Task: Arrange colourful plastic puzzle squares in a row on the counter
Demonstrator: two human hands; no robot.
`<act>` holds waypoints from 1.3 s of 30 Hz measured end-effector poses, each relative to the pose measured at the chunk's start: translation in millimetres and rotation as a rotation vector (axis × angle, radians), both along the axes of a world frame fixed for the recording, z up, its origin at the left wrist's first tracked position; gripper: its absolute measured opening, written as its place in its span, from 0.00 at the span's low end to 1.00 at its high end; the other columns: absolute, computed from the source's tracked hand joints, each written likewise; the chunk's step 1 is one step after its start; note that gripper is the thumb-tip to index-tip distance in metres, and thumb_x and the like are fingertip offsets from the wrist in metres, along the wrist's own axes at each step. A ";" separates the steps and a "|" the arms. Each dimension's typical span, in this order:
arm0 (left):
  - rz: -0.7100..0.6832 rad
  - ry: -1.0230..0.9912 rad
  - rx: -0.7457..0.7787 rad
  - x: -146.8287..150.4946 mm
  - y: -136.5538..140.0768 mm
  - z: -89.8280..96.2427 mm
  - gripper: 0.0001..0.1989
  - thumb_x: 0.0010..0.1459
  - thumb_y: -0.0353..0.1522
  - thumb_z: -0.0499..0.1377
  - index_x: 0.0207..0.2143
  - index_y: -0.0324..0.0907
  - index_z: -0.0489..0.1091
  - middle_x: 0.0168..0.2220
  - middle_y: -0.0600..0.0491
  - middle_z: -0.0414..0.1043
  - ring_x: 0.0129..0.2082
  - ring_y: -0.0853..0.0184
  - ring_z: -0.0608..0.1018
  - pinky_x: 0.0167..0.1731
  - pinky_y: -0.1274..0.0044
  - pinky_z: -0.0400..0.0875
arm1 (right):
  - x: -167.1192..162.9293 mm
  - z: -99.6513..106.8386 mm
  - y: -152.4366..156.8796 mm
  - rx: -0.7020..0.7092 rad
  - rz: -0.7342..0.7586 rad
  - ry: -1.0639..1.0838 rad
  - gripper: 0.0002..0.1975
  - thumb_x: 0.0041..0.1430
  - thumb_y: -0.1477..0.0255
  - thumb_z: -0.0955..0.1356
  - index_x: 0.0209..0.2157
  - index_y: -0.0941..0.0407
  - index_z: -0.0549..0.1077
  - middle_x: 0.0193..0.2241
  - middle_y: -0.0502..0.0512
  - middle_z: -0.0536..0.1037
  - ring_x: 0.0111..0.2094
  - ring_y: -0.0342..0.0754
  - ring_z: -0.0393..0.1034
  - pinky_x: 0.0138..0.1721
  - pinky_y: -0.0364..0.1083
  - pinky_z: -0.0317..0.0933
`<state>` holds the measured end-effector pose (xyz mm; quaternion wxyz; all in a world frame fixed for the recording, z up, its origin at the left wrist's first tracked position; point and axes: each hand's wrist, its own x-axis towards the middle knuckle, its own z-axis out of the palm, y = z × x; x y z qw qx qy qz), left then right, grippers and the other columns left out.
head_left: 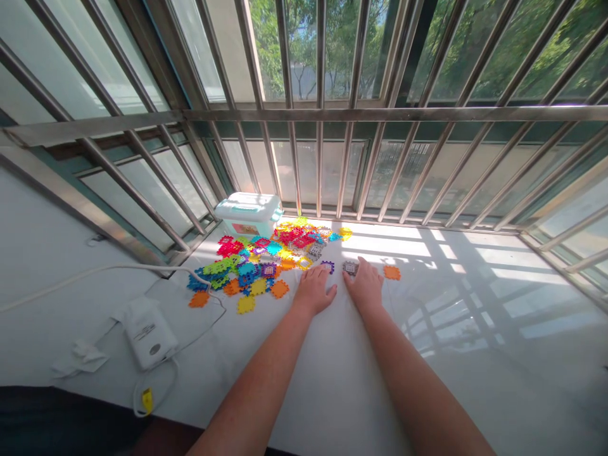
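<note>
Right of a multicoloured plastic heap (268, 270), the left hand (313, 290) reaches a purple notched plastic tile (329, 264), the right hand (367, 284) a grey notched plastic tile (350, 268), grips unclear; a careless nudge could knock either askew.

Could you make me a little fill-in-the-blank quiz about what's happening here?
1. The right hand touches a ____ notched piece.
2. The lone notched piece to the right of that hand is ____.
3. The lidded box stands to the ____ of the left hand.
4. The small tag near the white device is ____.

Missing words: gray; orange; left; yellow.
</note>
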<state>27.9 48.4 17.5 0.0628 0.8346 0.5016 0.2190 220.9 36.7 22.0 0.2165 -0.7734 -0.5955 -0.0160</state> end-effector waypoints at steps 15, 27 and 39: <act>-0.003 0.036 0.006 -1.2 0.2 2.7 0.27 0.69 0.46 0.60 0.66 0.47 0.69 0.70 0.46 0.67 0.70 0.54 0.68 0.71 0.60 0.62 | 3.4 -3.3 1.0 0.063 -0.064 0.088 0.25 0.72 0.66 0.66 0.66 0.56 0.65 0.58 0.66 0.79 0.61 0.62 0.67 0.59 0.56 0.53; 0.007 0.014 0.030 0.3 6.8 -2.2 0.25 0.67 0.43 0.58 0.63 0.44 0.71 0.68 0.44 0.69 0.67 0.50 0.71 0.67 0.57 0.66 | -1.6 7.0 -2.4 0.006 -0.094 0.045 0.19 0.73 0.64 0.66 0.61 0.54 0.67 0.54 0.65 0.78 0.57 0.61 0.67 0.57 0.57 0.56; 0.029 0.010 0.031 1.4 4.1 -1.5 0.24 0.67 0.43 0.59 0.62 0.45 0.71 0.67 0.43 0.70 0.67 0.51 0.71 0.68 0.59 0.65 | -3.9 11.6 -5.9 -0.003 -0.094 0.030 0.15 0.72 0.65 0.66 0.57 0.54 0.68 0.52 0.63 0.78 0.55 0.60 0.68 0.55 0.55 0.56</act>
